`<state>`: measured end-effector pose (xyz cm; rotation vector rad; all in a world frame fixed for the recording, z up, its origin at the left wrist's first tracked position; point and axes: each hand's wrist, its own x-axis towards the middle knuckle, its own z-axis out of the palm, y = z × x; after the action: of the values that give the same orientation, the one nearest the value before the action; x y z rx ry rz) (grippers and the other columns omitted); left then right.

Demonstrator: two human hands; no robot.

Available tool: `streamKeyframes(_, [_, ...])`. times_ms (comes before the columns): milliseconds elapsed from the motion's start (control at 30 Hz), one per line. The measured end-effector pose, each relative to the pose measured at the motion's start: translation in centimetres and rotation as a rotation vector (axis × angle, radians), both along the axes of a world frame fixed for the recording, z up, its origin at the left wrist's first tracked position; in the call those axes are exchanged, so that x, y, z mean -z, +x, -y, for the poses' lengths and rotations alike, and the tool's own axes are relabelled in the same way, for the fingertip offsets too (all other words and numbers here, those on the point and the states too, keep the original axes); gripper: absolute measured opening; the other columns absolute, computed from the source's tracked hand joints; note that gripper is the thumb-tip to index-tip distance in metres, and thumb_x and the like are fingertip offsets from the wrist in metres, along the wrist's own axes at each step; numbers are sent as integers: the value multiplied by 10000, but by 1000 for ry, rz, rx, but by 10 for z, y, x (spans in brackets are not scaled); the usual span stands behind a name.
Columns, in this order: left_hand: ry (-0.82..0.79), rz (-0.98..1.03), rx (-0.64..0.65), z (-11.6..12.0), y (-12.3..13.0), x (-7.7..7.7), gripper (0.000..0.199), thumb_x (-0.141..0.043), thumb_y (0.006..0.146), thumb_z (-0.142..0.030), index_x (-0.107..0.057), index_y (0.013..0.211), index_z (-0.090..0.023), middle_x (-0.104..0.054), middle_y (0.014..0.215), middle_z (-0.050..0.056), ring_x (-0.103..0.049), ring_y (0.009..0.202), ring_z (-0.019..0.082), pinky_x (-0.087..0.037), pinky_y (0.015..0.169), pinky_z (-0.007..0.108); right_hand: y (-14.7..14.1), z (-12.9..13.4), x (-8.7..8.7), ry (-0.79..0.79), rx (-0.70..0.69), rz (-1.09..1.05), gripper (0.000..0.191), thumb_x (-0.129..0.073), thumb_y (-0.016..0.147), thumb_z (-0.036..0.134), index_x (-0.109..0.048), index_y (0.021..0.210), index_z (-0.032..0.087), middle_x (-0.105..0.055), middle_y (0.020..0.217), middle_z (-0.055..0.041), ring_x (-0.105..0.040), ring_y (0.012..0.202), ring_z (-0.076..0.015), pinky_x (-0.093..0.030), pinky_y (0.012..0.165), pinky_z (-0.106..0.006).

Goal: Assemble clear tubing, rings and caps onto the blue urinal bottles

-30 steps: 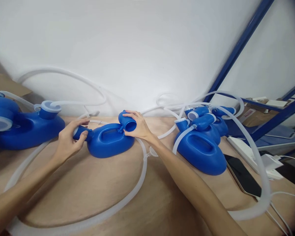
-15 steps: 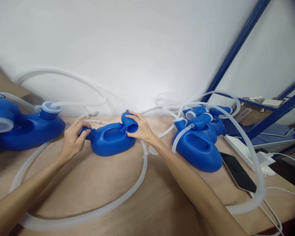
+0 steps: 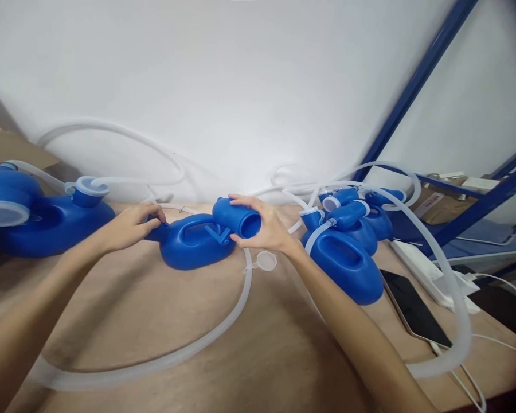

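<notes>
- Left edge: cardboard box (image 3: 19, 150), then large blue bottle (image 3: 54, 226), pale lid (image 3: 88, 184) on its upright neck. Clear tube runs from lid, loops up against wall (image 3: 241, 86).
- Left of center: left hand (image 3: 133, 225) holding jug neck (image 3: 157, 232), thumb and fingers drawn in narrow. Far side of grip hidden.
- Center: blue jug (image 3: 193, 246) on table (image 3: 150, 315), handle opening up, neck toward left.
- Center, at jug's right end: right hand (image 3: 264, 223) holding blue spout (image 3: 234, 218), fingers on top, thumb below, spread about its width. Round open end faces right and toward camera. Small blue strap (image 3: 217, 234) sticks out below it, in front of jug.
- Just right of center, lower: clear cap (image 3: 266, 261) on table beside clear hose (image 3: 236, 312), which curves to lower left.
- Right: blue jugs (image 3: 348, 264) grouped, with lids and tubes.
- Lower right: dark phone (image 3: 415, 310), white power strip (image 3: 425, 272).
- Right edge: blue metal shelf (image 3: 477, 212).
</notes>
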<state>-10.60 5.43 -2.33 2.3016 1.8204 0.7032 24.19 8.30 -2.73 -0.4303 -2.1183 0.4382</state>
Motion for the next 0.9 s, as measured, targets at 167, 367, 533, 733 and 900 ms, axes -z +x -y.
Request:
streamKeyframes(167, [-96, 2, 28, 23, 27, -46, 848, -597, 749, -751, -604, 1436, -253, -651, 1455, 132, -634, 1297, 383, -567, 1018, 503, 10, 24, -35, -245, -253, -86, 552, -875, 759, 415, -632, 1226, 248, -661, 1443, -114, -610, 1376, -347, -485, 1148, -538])
streamKeyframes(367, [-251, 450, 415, 51, 89, -55, 987, -741, 757, -744, -389, 1612, -399, -536, 1593, 81, -616, 1356, 346, -618, 996, 396, 4, 30, -35, -229, -458, -111, 704, -937, 707, 367, -649, 1337, 239, -645, 1476, -112, -575, 1415, -344, -447, 1193, -551])
streamKeyframes(533, [-194, 491, 336, 47, 93, -52, 864, -870, 698, -593, -581, 1484, -377, -636, 1495, 38, -653, 1291, 347, -643, 950, 359, 1, 21, -26, -344, -456, -118, 1048, -1024, 552, 389, -580, 1496, 284, -600, 1537, -99, -521, 1467, -344, -382, 1258, -527])
streamKeyframes(733, [-123, 482, 121, 52, 78, -62, 864, -892, 649, -582, -633, 1417, -282, -775, 1154, 20, -751, 893, 284, -654, 675, 317, 3, 15, -27, -480, -369, -364, 614, -918, 747, 449, -732, 1310, 289, -636, 1503, -74, -587, 1413, -306, -463, 1207, -517])
streamKeyframes(900, [-10, 399, -9, 50, 77, -60, 910, -882, 612, -644, -641, 1409, -278, -761, 1182, 48, -737, 822, 266, -638, 661, 343, 2, 15, -28, -404, -234, -410, 243, -839, 850, 328, -803, 1081, 261, -785, 1210, -48, -775, 1044, -216, -633, 988, -426])
